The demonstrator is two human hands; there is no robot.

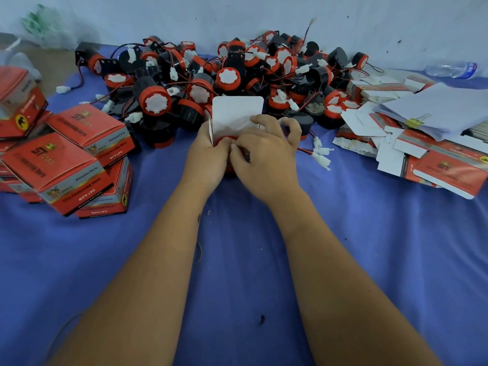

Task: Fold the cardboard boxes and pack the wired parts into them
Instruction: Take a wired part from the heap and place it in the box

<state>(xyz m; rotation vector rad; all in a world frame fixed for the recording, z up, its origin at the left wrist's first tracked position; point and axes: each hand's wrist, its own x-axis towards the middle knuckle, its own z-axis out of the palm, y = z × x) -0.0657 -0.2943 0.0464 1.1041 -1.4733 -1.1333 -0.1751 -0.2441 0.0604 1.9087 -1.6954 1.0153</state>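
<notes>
**Both hands working a part into an open box**

The left hand [204, 151] and right hand [260, 154] are meeting over one box [237, 114] in front of the big heap of wired parts [237, 67]; the box's white flap is standing up just behind the fingers, toward the heap; the left grip is curling round the box's left side, while the right grip is pinching at the red-rimmed part [224, 140] sitting in the box's mouth, its outer fingers bent and lifted clear; how firmly either grip is closing I cannot tell, since the hands are covering the contact. Left of the heap, finished red boxes [68, 159] are lying stacked and tilted; right of the heap, flat unfolded cartons [446, 167] are sprawling under a clipped sheaf of white paper [435, 109]; loose white connectors [320, 153] are lying just right of the right hand; everything is resting on a blue cloth [237, 260].
</notes>
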